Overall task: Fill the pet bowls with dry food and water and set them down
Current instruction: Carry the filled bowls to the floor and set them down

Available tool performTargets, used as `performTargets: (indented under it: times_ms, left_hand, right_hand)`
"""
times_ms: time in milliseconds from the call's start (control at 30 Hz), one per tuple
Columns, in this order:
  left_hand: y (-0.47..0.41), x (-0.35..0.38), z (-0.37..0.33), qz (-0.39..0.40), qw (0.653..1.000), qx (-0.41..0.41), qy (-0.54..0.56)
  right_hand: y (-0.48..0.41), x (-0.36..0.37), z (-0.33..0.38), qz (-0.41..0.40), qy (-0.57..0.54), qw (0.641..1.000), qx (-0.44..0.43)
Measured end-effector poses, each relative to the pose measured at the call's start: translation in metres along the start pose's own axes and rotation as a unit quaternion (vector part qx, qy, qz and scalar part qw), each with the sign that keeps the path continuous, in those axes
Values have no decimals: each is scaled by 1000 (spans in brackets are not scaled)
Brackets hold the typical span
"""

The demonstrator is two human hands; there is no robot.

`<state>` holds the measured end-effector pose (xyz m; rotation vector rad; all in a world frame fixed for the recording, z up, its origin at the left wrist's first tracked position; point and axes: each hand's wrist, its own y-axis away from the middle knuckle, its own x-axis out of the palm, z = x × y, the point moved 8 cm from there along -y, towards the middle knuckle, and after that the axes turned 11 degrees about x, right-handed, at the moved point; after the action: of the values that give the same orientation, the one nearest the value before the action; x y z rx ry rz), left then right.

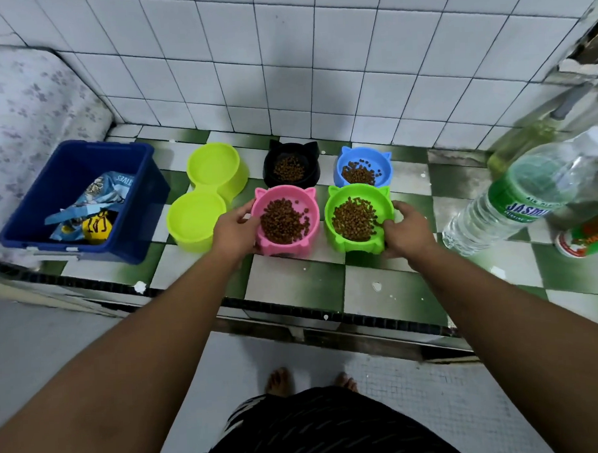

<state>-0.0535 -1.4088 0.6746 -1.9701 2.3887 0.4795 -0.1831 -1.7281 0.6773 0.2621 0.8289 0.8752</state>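
Four cat-eared bowls holding brown dry food stand on a green-and-white checkered tiled counter (303, 281). The pink bowl (306, 198) is at front left, and my left hand (234, 229) grips its left rim. My right hand (405, 230) grips the right rim of the green bowl (334, 200) beside it. Behind them sit a black bowl (271, 167) and a blue bowl (384, 161). A lime double bowl (205, 192) stands to the left; its two wells look pale and I cannot tell if they hold water.
A blue plastic bin (50, 209) with a crumpled food bag (94, 208) sits at the left. A large water bottle (515, 196) leans at the right beside other bottles. A white tiled wall (283, 55) runs behind. The counter's dark front edge (329, 315) lies below my arms.
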Motion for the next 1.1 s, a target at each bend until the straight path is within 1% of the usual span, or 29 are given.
performTargets:
  times_ms: [67,167,267,400,500,633,733,867,967,1100]
  left_hand:
    - [0,-6,-10,-8,1000,14,6]
    - [2,-21,-28,-43,999,24,14]
    - [6,-37,-45,-82,996,32,30]
    - [22,-66,-64,-135,989,39,33]
    - [40,-97,-74,-170,984,47,31]
    - [66,-149,-74,-241,970,29,31]
    - [91,-190,-71,-277,960,32,23]
    - [133,-255,-52,-335,941,19,48]
    - [163,-301,-32,-350,934,5,75]
    - [209,-360,-16,-370,925,3,89]
  right_hand:
    - [2,-1,16,16,-16,1000,-17]
    - [1,-3,41,37,-37,998,-33]
    - [7,-4,74,41,-22,996,-73]
    - [14,12,110,81,-7,990,-113]
    - [26,34,136,90,20,982,-162]
    - [52,69,164,151,9,971,-188]
    - [78,92,187,171,13,961,-215]
    - [124,136,213,195,19,950,-243]
    - [165,174,227,214,26,939,-269]
    - [227,232,232,247,62,926,-278]
